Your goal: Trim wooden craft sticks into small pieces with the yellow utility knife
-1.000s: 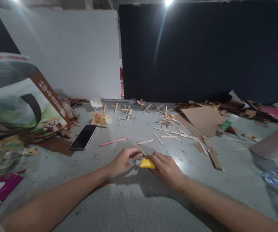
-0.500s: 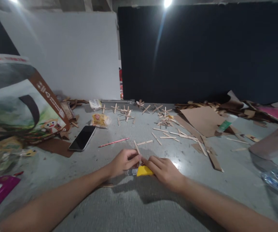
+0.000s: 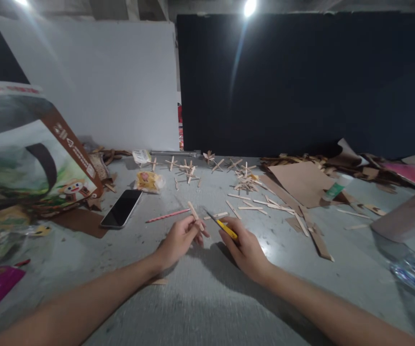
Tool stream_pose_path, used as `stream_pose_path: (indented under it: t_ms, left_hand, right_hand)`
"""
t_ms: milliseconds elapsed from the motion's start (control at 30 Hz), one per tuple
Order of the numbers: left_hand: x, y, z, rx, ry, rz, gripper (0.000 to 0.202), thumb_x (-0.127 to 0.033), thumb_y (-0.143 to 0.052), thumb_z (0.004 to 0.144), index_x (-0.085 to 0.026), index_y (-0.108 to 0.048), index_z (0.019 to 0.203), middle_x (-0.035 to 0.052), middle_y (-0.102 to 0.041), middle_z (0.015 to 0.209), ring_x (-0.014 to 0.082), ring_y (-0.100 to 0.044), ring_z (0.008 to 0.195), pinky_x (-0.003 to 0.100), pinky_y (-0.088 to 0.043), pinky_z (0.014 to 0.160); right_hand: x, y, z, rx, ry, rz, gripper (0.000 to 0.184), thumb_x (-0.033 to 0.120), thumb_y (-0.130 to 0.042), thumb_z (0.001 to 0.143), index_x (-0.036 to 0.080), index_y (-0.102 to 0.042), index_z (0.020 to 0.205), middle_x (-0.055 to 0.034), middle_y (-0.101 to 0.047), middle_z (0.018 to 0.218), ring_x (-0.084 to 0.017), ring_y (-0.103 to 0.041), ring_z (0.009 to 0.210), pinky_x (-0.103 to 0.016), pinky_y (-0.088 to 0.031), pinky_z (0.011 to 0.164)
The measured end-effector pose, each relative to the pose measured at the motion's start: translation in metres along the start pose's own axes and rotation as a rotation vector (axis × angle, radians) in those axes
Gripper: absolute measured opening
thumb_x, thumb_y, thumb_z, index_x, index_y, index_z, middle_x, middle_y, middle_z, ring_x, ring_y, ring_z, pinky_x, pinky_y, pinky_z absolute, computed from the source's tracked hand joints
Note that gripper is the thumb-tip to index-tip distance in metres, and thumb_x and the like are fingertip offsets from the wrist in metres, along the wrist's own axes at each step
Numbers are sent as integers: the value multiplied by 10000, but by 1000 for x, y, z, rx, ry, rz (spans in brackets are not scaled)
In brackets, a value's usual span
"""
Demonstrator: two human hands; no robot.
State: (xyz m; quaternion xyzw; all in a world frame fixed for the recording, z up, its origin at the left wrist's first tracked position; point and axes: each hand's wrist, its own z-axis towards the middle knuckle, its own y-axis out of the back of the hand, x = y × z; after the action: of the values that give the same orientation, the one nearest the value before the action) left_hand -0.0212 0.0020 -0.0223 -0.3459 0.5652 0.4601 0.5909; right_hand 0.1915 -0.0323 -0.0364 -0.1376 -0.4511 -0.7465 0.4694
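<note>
My left hand (image 3: pixel 180 240) pinches a flat wooden craft stick (image 3: pixel 194 211) that tilts up above the table. In my right hand (image 3: pixel 246 249) is a yellow utility knife (image 3: pixel 226 228), its thin dark blade pointing up and left toward the stick. Blade and stick are apart. Beyond the left hand lies a pink striped pencil (image 3: pixel 167 215). Another craft stick (image 3: pixel 216 216) rests on the grey table behind the knife. A small wooden piece (image 3: pixel 159 281) lies partly behind my left forearm.
Loose sticks (image 3: pixel 252 207) and crossed-stick pieces (image 3: pixel 189 170) spread over the table's far half. A phone (image 3: pixel 122 208) and a printed bag (image 3: pixel 30 149) stand out at left. At right are cardboard (image 3: pixel 297 182), a glue tube (image 3: pixel 336 188) and a clear plastic item (image 3: pixel 414 271).
My hands have moved apart and slightly up. The utility knife has turned from broadside, close against the stick, to pointing up-left. The stick has shifted left with my left hand.
</note>
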Motion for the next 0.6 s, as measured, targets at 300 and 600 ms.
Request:
stream_pose_path:
  t_ms: [300,600]
  left_hand:
    - [-2,0,1,-35,1,-12,504,-676,-625,910,-174,-628,949,45,-721,777,146,-638,588,288,-519,607]
    - [0,1,1,-32,-3,17,436,-597,-615,939,-166,-657,985,44,-724,761,145,-619,600,278,-500,614]
  right_hand:
    - [1,0,1,21,60,18,293,249,-520,1050,228,-611,1328,-99,-803,1112,-204,-793,898,-290,-623,797]
    - [0,0,2,41,129,22,329,217,-502,1068,235,-616,1376,-115,-779,1263,-214,-772,1127,-326,-619,950]
